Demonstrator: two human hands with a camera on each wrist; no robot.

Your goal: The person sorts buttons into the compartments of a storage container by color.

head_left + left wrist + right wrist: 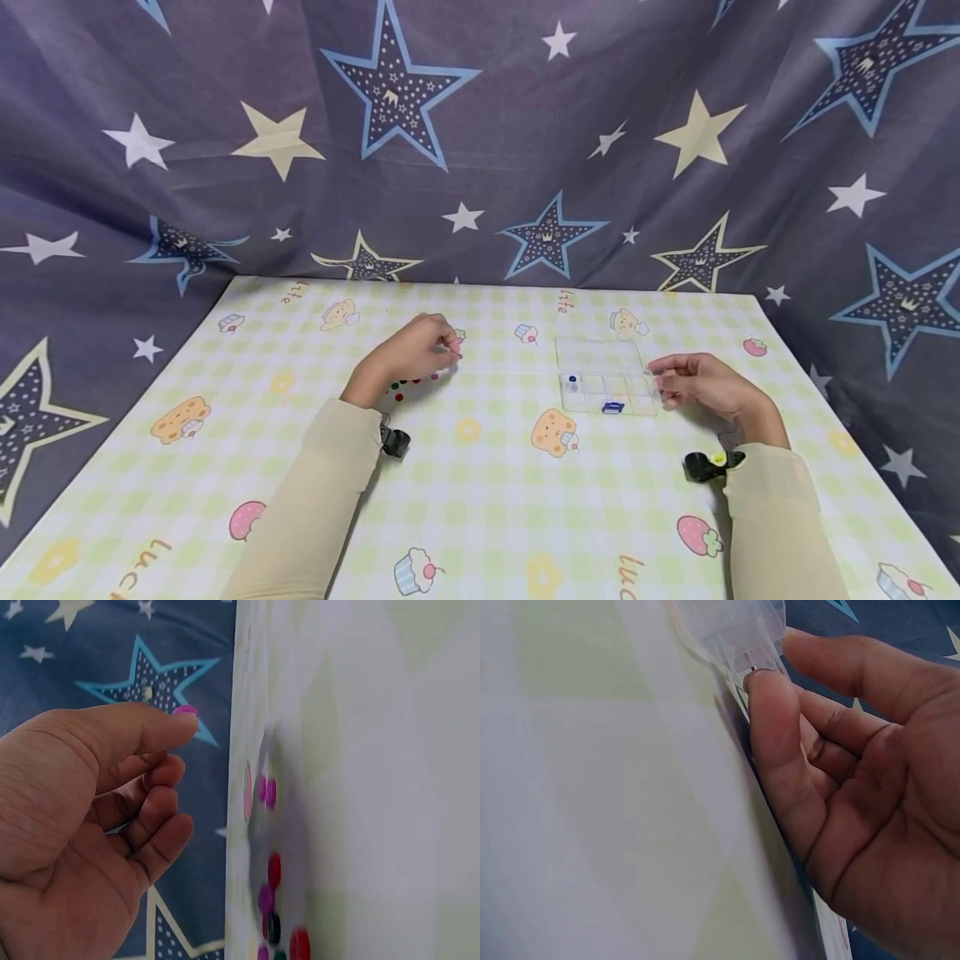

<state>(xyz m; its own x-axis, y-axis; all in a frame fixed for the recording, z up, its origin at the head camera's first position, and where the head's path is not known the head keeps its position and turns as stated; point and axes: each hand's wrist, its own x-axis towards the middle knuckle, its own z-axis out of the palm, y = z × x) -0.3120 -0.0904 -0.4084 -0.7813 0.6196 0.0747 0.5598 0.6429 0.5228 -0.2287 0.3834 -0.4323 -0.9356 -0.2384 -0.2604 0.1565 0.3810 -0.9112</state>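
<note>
My left hand (420, 346) is raised over the left middle of the table and pinches a small magenta bead (186, 711) between thumb and forefinger; most of the bead is hidden. Below it several loose round beads lie on the cloth, among them a red bead (399, 397) and a magenta bead (271, 793). To the right sits a clear plastic compartment box (611, 385) with its lid (598, 354) laid back. A dark blue bead (572, 378) is in its left back compartment. My right hand (708, 385) holds the box's right edge between thumb and fingers.
A blue clasp (612, 407) is on the box's front side. The checked tablecloth (465, 500) carries printed bears, cupcakes and strawberries. Behind the table's far edge hangs a dark curtain (495, 125) with stars. Both wrists wear small black cameras (395, 440).
</note>
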